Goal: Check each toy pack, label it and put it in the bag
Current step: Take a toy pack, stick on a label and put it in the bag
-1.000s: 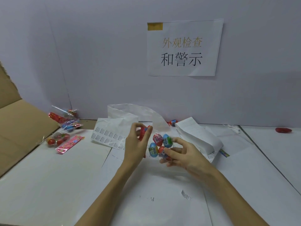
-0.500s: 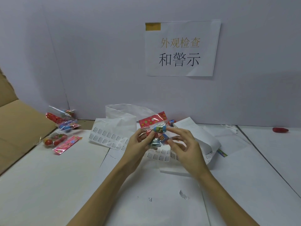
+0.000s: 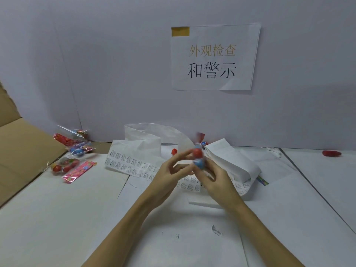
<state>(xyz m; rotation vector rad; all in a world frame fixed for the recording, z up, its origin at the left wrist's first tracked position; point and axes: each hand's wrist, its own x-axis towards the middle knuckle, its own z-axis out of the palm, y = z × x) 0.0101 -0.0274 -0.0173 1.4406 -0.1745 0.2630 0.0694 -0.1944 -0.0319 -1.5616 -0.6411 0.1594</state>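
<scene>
honestly, head view was blurry. the left hand [image 3: 169, 175] and right hand [image 3: 215, 182] both pinched the toy pack [image 3: 198, 157] above the label sheet [image 3: 134, 166], fingers curled. slick crinkly film over round red and blue eggs; i judged it could slip or twist loose. the white bag [image 3: 142, 135] lay slumped behind.

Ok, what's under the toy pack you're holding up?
Under the clear toy pack of red and blue eggs, white sheets of small printed labels lie on the white table. Both hands cover part of the sheets.
</scene>
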